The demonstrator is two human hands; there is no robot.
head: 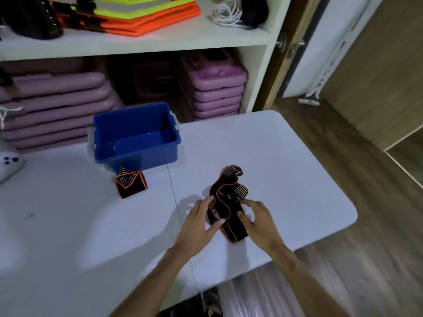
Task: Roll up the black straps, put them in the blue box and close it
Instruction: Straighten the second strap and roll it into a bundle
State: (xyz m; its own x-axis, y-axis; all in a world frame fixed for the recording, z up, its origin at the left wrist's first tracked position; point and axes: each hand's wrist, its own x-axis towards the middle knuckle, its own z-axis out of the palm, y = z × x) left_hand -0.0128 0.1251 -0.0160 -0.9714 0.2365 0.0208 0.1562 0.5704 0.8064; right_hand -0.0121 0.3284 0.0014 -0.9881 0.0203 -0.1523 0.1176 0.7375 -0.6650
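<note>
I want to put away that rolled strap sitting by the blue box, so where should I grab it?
Pinch the rolled strap across its flat black sides, coming from above. It stands alone on the table, just in front of the blue box, and squeezing the sides should keep the roll from springing open.

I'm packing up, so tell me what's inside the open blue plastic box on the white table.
The blue plastic box shows only its bare blue floor and walls; no strap is inside. Its near wall hides the front strip of the floor, so anything lying there cannot be seen.
</note>
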